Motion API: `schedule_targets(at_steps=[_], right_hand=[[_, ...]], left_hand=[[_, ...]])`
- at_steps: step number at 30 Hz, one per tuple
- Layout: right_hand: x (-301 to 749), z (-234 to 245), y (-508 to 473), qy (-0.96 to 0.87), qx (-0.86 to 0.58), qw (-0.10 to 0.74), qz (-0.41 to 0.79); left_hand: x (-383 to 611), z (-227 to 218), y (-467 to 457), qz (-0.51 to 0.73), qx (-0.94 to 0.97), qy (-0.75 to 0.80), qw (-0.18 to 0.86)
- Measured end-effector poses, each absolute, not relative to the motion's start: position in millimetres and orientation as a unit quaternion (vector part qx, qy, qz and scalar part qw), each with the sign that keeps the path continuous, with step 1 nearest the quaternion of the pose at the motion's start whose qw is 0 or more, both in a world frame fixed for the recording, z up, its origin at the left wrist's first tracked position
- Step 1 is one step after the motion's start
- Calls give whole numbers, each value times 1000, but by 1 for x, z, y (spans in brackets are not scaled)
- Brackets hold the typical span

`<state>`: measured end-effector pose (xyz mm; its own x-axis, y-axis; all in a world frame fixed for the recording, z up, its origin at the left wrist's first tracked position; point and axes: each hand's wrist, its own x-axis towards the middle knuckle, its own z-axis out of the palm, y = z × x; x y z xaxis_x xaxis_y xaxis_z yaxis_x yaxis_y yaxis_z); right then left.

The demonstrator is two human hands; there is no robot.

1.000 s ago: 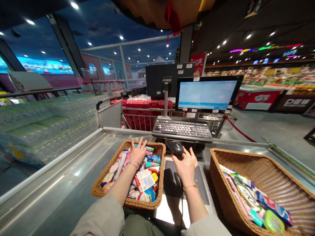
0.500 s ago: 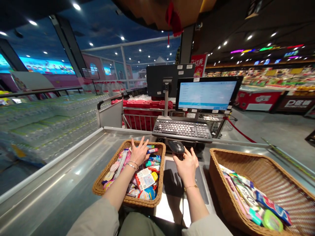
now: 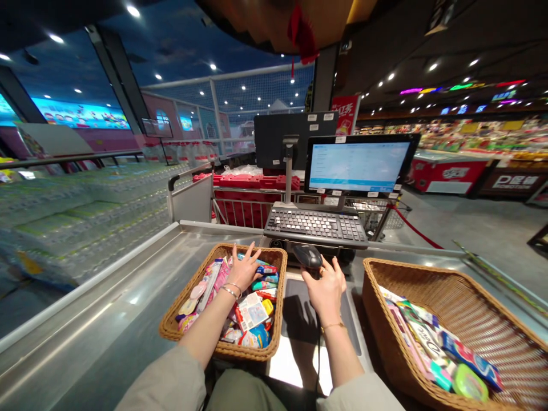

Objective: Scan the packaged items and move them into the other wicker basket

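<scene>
Clasping a black scanner (image 3: 307, 257) in the right hand (image 3: 326, 288), with fingers bent around its lower part. Trailing down from beneath that hand toward the front edge, a cable (image 3: 318, 365). Spread loosely, palm down, over packs (image 3: 252, 313) in the left basket (image 3: 244, 352), the left hand (image 3: 244, 270); too crowded around the thumb to tell how firmly touching. Lying just beside those fingers, a red-and-blue pack (image 3: 268, 269).

Filled with small, bright goods, that basket, set on the metal counter (image 3: 141, 291) left of the scanner. Between the two baskets and partly under the right forearm, a dark panel (image 3: 351, 321). Over to the right, the deeper basket (image 3: 449, 285), holding fewer goods near its front: a Dove packet (image 3: 427, 341), a blue-and-red packet (image 3: 471, 358) and a green tub (image 3: 470, 382), all lying close together.

Just beyond the scanner, a keyboard (image 3: 319, 224) on a raised support. Behind it, a lit screen (image 3: 359, 165), tilted toward the hands, partly overlapping a second monitor (image 3: 274, 137) with its back showing. Farther off, a cart (image 3: 244, 206) with red contents.
</scene>
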<state>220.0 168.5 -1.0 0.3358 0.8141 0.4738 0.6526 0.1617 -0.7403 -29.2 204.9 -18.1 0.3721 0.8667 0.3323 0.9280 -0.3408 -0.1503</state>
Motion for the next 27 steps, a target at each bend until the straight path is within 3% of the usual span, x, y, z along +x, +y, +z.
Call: schedule_targets(at_steps=[27], right_hand=[[244, 9, 149, -572, -636, 517, 34]], left_hand=[[35, 33, 197, -230, -752, -585, 198]])
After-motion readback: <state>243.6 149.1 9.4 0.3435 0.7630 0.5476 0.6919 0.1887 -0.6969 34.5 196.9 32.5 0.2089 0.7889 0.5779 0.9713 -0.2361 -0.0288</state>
